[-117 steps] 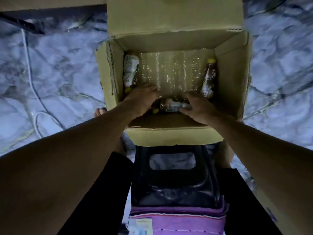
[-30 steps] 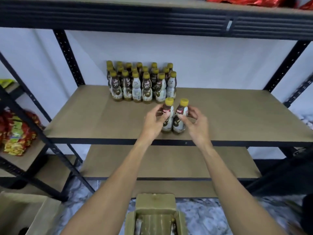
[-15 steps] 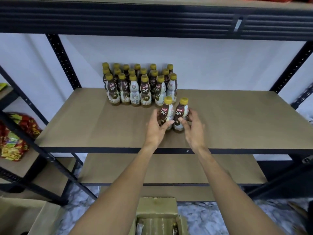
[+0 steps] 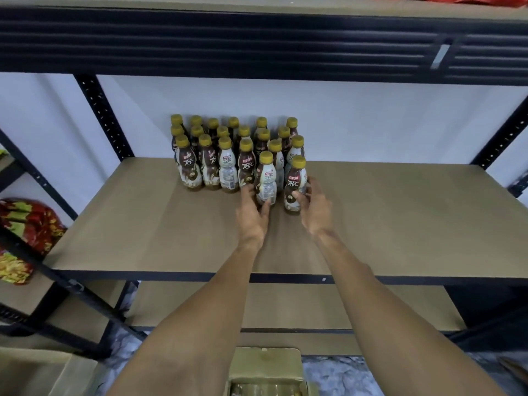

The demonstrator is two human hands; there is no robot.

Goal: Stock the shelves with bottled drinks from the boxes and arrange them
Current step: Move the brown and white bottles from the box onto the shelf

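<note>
Pushing two small Kopiko drinks into line looks like the step now. The white-label bottle and the brown-label bottle stand up straight, just in front of the right end of the bunch of bottles. Each has a yellow cap, a curvy body and a shiny wrap. The left hand pinches the white-label bottle low down between thumb and fingers. The right hand curls its fingers round the brown-label bottle. Next, both hands should let go softly so nothing tips, then reach down for more. The shelf board spreads wide around the bunch. The cardboard box sits far below the bunch.
</note>
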